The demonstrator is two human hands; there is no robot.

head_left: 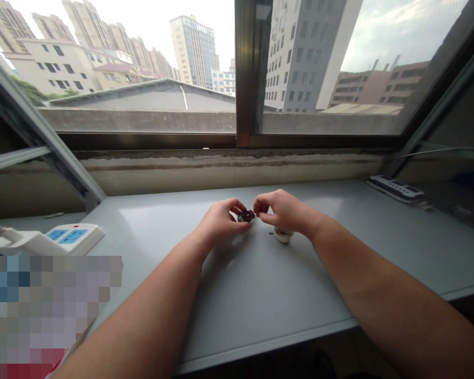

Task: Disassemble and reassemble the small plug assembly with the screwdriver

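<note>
My left hand [224, 221] is closed around a small dark object [245, 216] with a shiny, partly green and reddish surface; its kind is too small to make out. Just to the right, my right hand [278, 209] has thumb and fingers pinched together close to that object. Whatever sits in the pinch, if anything, is too tiny to name. Below my right hand stands a small round whitish cup-like container [283, 237], its top partly covered by the hand. A tiny dark piece [271, 233] lies on the table beside it.
The grey table [260, 295] runs along a window with a dark frame [243, 79]. A white power strip with blue sockets [74, 236] and a plug sits at left. Another power strip [395, 188] lies at the back right. Metal posts [59, 142] rise at the sides.
</note>
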